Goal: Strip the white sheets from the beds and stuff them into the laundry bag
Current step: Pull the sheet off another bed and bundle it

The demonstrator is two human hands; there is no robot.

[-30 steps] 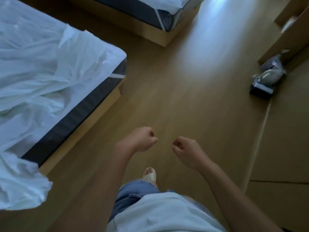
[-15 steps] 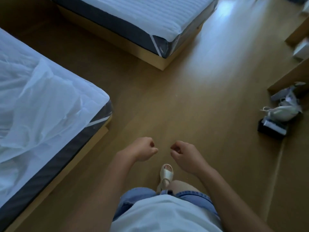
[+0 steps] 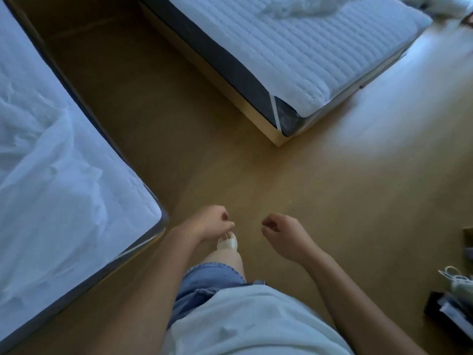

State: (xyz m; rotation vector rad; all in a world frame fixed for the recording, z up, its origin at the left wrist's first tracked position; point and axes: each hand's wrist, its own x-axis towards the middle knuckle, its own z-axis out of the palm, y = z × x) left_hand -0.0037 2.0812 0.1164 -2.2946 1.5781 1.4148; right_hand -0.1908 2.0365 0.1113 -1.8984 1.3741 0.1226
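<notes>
- Left hand (image 3: 207,222): bare, held low in front of the body over the floor. Fingers were loosely curled and held nothing.
- Right hand (image 3: 284,234): bare, level with the left and apart from it. Fingers were loosely curled and empty.
- Rumpled white sheet (image 3: 51,190): lay creased and loose across the near dark-sided mattress (image 3: 84,280) on the person's left. Neither hand touched it.
- Quilted white mattress pad (image 3: 320,55): covered the far bed and was strapped at the corner by a pale elastic band.
- Bunched white cloth (image 3: 294,6): sat crumpled at the top of the far bed, well apart from both hands. It was probably a second sheet.
- Brown wooden floor (image 3: 332,196): lay between the beds, with a pale sandalled foot (image 3: 227,243) on it.
- Heap of pale and dark objects (image 3: 453,295): lay at the right edge, too cut off to identify.
- Laundry bag: could not be picked out.
- Step judged: a walk between the beds with empty hands. No sheet was gripped and nothing was bagged.
- Next move judged: it called for both hands to reach a sheet, grip an edge, pull it clear of the mattress and gather it into a bundle. The bag then had to be found.
</notes>
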